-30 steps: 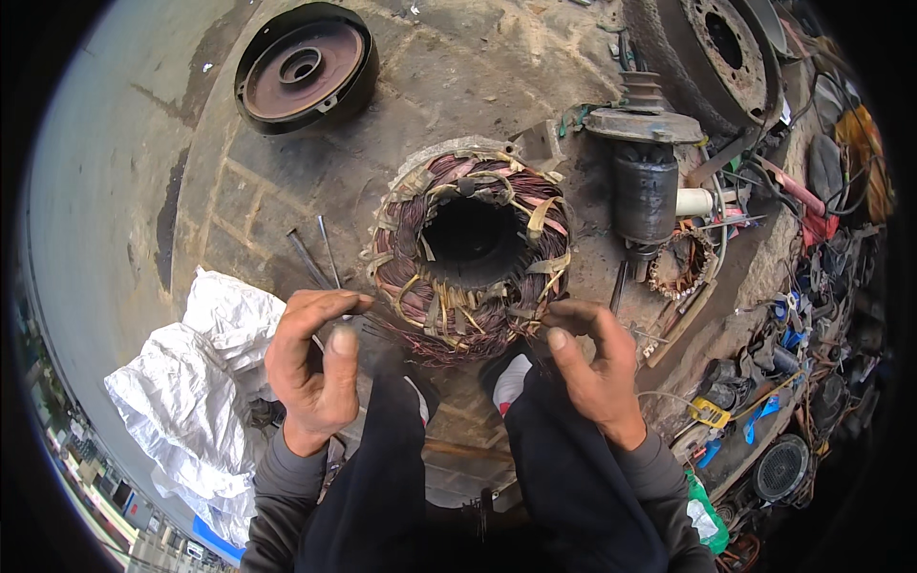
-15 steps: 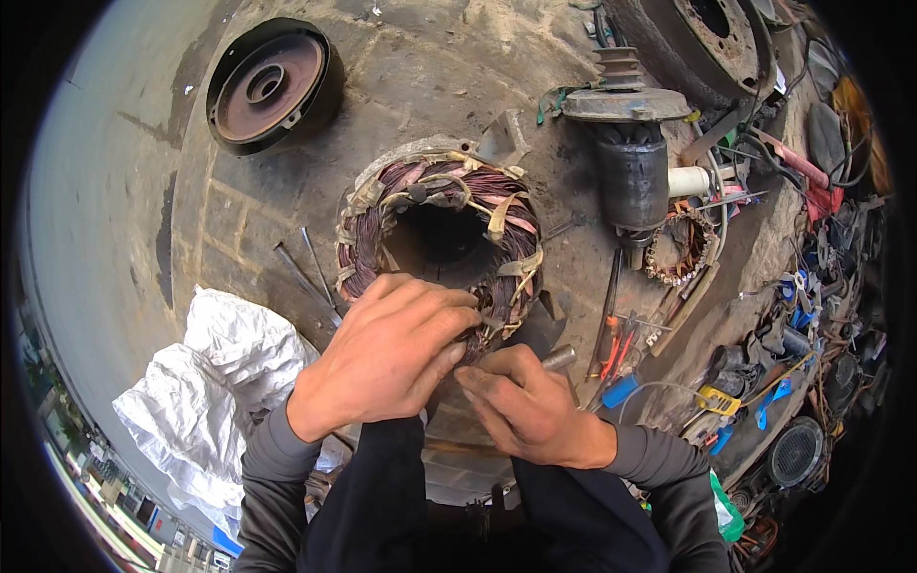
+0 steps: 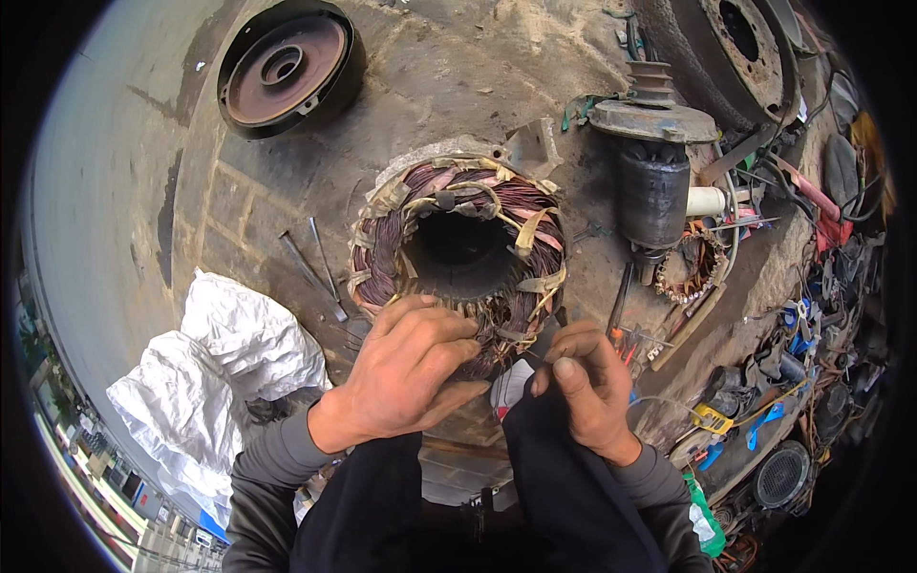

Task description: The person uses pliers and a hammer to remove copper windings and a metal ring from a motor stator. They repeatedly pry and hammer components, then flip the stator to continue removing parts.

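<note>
A motor stator (image 3: pixel 380 250) stands on the ground before me, with a thick ring of dark copper wires bound by tape strips around its dark bore. My left hand (image 3: pixel 406 372) rests over the near-left part of the winding, fingers bent side by side, thumb apart and nothing visible in it. Beneath its fingertips, the near bundle of loose wire ends (image 3: pixel 497 349) is partly covered. My right hand (image 3: pixel 594 392) is just right of the winding and apart from it, fingers curled toward the thumb. Whatever its fingertips hold, if anything, is too small to make out.
Left of the stator lie metal rods (image 3: pixel 313 272) and a crumpled white sheet (image 3: pixel 244 349). A round housing cover (image 3: pixel 287 72) sits far left. A rotor with a pulley (image 3: pixel 654 186), a small wound ring (image 3: pixel 688 267) and tools lie right, beside a heap of parts (image 3: pixel 788 468).
My right hand has drawn away from the wire ends to the right and turned, thumb upward. My left hand has loosened its hold on the wires. The view has shifted slightly.
</note>
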Demonstrator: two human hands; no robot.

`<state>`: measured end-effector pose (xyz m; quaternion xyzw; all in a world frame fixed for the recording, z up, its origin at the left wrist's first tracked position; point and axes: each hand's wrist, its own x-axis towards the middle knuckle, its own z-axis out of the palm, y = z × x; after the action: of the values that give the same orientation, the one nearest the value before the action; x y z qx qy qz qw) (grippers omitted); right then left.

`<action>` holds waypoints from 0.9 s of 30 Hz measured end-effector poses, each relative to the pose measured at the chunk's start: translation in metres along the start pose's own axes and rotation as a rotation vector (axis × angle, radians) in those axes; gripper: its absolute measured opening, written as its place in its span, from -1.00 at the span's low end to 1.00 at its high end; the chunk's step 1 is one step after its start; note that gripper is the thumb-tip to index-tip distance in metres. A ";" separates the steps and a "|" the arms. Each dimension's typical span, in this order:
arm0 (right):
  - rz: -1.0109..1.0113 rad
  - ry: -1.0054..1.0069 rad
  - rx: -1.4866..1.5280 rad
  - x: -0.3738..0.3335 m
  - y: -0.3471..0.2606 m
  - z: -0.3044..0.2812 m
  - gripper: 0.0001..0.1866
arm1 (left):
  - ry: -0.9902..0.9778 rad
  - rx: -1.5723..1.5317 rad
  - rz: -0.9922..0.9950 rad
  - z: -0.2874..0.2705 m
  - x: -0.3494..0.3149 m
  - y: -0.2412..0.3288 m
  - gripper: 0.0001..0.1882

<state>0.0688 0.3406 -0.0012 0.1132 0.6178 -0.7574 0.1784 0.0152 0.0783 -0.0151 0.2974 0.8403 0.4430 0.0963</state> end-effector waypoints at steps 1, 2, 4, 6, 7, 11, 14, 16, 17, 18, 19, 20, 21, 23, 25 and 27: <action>-0.023 -0.022 -0.031 0.002 -0.001 -0.001 -0.83 | 0.037 -0.011 0.003 0.004 -0.003 -0.001 -0.43; -0.019 -0.024 -0.054 0.004 -0.002 -0.001 -0.83 | 0.078 -0.026 0.003 0.007 -0.005 -0.002 -0.44; -0.012 -0.026 -0.060 0.007 -0.005 -0.002 -0.82 | 0.115 -0.006 0.005 0.014 -0.010 -0.004 -0.50; -0.009 -0.050 -0.062 0.010 -0.007 -0.004 -0.83 | 0.149 0.002 0.000 0.020 -0.013 -0.006 -0.51; 0.000 -0.053 -0.052 0.011 -0.007 -0.005 -0.83 | 0.199 0.023 0.030 0.024 -0.013 -0.009 -0.52; 0.021 -0.089 -0.041 0.015 -0.009 -0.008 -0.80 | 0.248 0.075 0.065 0.032 -0.016 -0.014 -0.61; 0.029 -0.101 -0.074 0.018 -0.012 -0.010 -0.78 | 0.260 0.085 0.074 0.034 -0.017 -0.015 -0.64; 0.013 -0.117 -0.135 0.019 -0.015 -0.010 -0.79 | 0.274 0.095 0.077 0.034 -0.017 -0.015 -0.63; 0.019 -0.129 -0.143 0.019 -0.016 -0.010 -0.80 | 0.284 0.099 0.079 0.034 -0.016 -0.016 -0.63; 0.000 -0.142 -0.183 0.020 -0.017 -0.010 -0.80 | 0.292 0.098 0.075 0.034 -0.016 -0.016 -0.66; -0.005 -0.162 -0.209 0.020 -0.019 -0.009 -0.81 | 0.300 0.099 0.072 0.034 -0.015 -0.016 -0.69; -0.010 -0.176 -0.226 0.021 -0.020 -0.009 -0.81 | 0.306 0.105 0.070 0.034 -0.015 -0.016 -0.72; -0.009 -0.181 -0.240 0.022 -0.021 -0.008 -0.82 | 0.310 0.101 0.075 0.034 -0.015 -0.016 -0.73; 0.000 -0.216 -0.225 0.025 -0.023 -0.007 -0.82 | 0.317 0.104 0.086 0.033 -0.014 -0.018 -0.75; 0.024 -0.236 -0.198 0.029 -0.026 -0.007 -0.83 | 0.324 0.099 0.095 0.033 -0.013 -0.019 -0.76; 0.015 -0.264 -0.224 0.033 -0.028 -0.007 -0.84 | 0.335 0.097 0.100 0.033 -0.012 -0.019 -0.77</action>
<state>0.0266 0.3480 0.0094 -0.0032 0.6687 -0.6908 0.2751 0.0307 0.0860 -0.0515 0.2649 0.8493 0.4493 -0.0816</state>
